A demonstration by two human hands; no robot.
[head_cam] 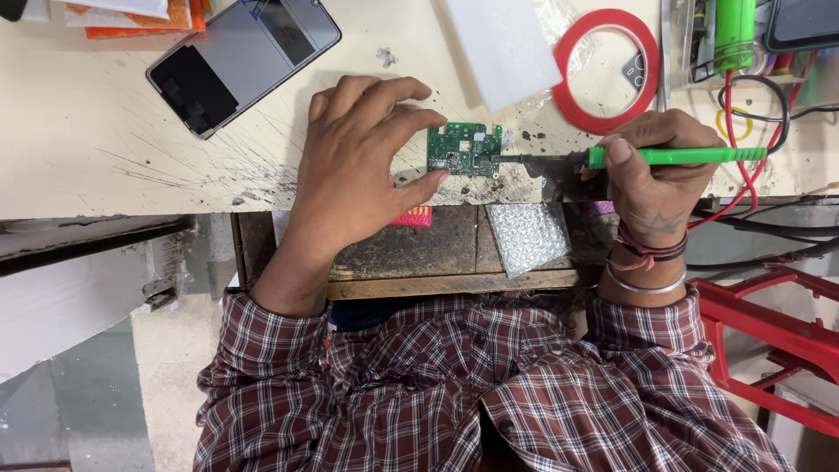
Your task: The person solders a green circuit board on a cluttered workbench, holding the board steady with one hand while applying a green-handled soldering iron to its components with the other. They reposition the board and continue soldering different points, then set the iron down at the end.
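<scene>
A small green circuit board point(464, 149) lies on the scratched cream bench top near its front edge. My left hand point(358, 166) pinches the board's left side between thumb and fingers. My right hand point(657, 175) grips a green-handled soldering iron point(673, 156) like a pen. Its dark tip points left and meets the board's right edge. A red cable runs from the iron's back end off to the right.
A phone point(240, 59) with its back removed lies at the upper left. A white foam pad point(502, 48) and a red tape roll point(606, 72) sit behind the board. A piece of bubble wrap point(527, 236) rests in the open drawer. Red stool frame point(769, 332) at right.
</scene>
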